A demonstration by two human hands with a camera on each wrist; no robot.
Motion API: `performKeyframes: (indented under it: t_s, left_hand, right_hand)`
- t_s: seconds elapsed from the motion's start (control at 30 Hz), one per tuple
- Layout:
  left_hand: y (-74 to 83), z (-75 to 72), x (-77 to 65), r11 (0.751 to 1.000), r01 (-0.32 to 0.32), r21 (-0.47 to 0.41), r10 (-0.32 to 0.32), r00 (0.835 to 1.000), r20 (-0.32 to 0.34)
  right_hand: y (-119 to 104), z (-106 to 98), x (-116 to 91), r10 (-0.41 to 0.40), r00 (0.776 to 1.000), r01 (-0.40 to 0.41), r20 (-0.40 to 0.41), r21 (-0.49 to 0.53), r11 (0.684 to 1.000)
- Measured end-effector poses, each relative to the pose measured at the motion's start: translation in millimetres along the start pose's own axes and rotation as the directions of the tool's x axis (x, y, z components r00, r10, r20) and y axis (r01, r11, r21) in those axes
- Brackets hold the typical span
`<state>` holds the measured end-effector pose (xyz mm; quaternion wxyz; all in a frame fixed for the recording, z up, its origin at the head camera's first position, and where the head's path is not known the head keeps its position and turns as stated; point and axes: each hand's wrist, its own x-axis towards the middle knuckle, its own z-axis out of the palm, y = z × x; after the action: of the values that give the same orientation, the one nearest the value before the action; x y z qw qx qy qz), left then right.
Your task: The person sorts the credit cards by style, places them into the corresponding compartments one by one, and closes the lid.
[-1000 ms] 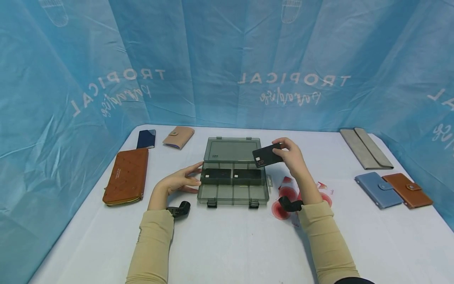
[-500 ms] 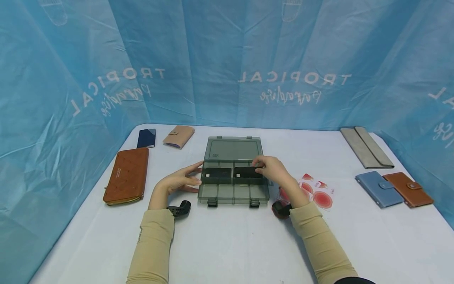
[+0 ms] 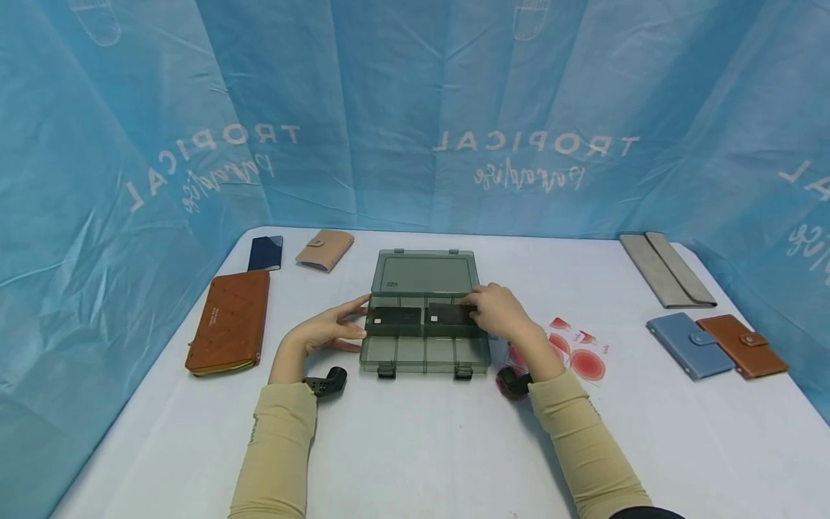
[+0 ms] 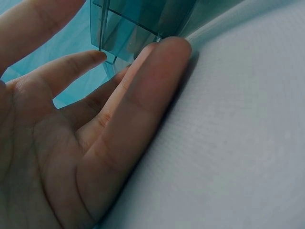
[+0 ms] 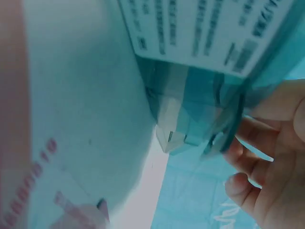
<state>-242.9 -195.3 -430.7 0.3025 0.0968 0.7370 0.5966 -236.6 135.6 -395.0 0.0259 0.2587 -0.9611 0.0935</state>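
Observation:
In the head view, a translucent grey-green divided plastic box (image 3: 410, 355) stands mid-table with its lid (image 3: 426, 274) laid back. Two black areas with small pale chips show in its middle row, a left black card (image 3: 398, 317) and a right black card (image 3: 447, 315). My left hand (image 3: 328, 329) has its fingers spread against the box's left side; in the left wrist view its fingertips (image 4: 174, 47) reach the box wall. My right hand (image 3: 502, 310) pinches the right black card near its right end; the far fingers are partly hidden.
Red-printed clear sheets (image 3: 586, 364) lie right of the box. Brown (image 3: 744, 347) and blue wallets (image 3: 692, 344) and a grey pouch (image 3: 668, 270) lie at right. A large brown wallet (image 3: 230, 319), navy card holder (image 3: 265, 253) and tan wallet (image 3: 326, 249) lie at left.
My right hand has lowered the VIP card leftward from above the box's right side into the right middle compartment. My left hand has stayed at the box's left side.

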Motion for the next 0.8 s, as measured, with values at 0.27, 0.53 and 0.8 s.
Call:
performKeyframes:
  t_s: [0.27, 0.53, 0.8]
  left_hand:
    - [-0.9, -0.6, 0.5, 1.000, -0.002, -0.016, 0.002, 1.000, 0.006]
    - [0.0, -1.4, 0.1, 1.000, 0.000, -0.011, 0.000, 1.000, 0.011]
    - [0.4, 0.3, 0.6, 1.000, 0.006, -0.018, -0.006, 1.000, 0.007]
  right_hand:
    - [29.8, -17.2, -10.8, 0.063, 0.996, -0.081, 0.061, 0.378, 0.922]
    - [59.9, -28.9, -29.2, 0.214, 0.962, -0.264, 0.167, 0.387, 0.884]
    - [60.7, -29.2, -37.7, 0.325, 0.841, -0.464, 0.432, 0.270, 0.844]
